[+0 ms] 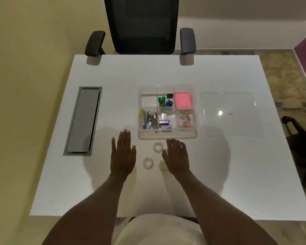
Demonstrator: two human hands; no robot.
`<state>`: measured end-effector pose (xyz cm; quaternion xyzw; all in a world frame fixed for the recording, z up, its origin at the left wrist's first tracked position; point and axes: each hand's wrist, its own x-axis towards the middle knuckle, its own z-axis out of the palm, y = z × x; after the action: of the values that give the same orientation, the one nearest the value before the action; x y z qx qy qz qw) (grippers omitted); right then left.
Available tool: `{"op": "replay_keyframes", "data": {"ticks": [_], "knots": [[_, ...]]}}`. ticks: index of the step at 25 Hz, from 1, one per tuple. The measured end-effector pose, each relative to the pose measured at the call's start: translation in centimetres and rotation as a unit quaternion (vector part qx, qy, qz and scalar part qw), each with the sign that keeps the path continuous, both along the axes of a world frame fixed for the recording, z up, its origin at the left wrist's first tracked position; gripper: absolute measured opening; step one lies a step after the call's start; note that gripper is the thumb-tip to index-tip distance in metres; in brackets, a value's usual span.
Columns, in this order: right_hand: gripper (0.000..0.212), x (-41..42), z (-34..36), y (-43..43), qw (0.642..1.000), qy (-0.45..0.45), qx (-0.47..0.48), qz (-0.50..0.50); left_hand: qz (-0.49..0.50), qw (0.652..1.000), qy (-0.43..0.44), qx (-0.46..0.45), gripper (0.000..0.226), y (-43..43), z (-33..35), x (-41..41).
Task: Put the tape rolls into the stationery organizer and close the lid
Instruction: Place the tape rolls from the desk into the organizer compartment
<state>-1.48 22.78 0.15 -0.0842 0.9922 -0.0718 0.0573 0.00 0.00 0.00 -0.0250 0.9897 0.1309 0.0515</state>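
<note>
Hands flat and empty, left hand (123, 152) and right hand (176, 156), flank three tape rolls (158, 147) below centre-frame open organizer (167, 136); nothing packed, so grasping a roll seems next.

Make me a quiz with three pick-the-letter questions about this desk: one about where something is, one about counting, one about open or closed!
1. Where is the clear lid?
A. On the organizer
B. On the table, right of the organizer
C. On the chair

2. How many tape rolls lie on the table?
A. One
B. Three
C. Five

3. How is the organizer?
A. Open
B. Closed
C. Upside down

Answers:
1 B: the lid lies flat on the table beside the organizer.
2 B: one roll, a second and a third lie between the left hand and right hand.
3 A: its compartments show uncovered.
</note>
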Motion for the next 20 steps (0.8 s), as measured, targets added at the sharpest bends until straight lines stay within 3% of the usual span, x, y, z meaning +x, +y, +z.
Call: {"op": "replay_keyframes", "data": {"ticks": [11,17,20], "knots": [[0.055,-2.1,-3.8,-3.4,0.998,-0.059,0.015,0.011,0.007,0.996,-0.08,0.034,0.064,-2.3,-6.9,-3.8],[0.045,-2.4,-5.1,-4.5,0.996,-0.08,0.03,0.008,0.015,0.997,-0.048,0.055,0.063,-1.9,-9.4,-4.3],[0.048,-2.2,-5.2,-4.7,0.997,-0.071,-0.013,-0.007,0.013,0.999,-0.031,0.042,0.063,-2.0,-10.1,-4.2]]}}
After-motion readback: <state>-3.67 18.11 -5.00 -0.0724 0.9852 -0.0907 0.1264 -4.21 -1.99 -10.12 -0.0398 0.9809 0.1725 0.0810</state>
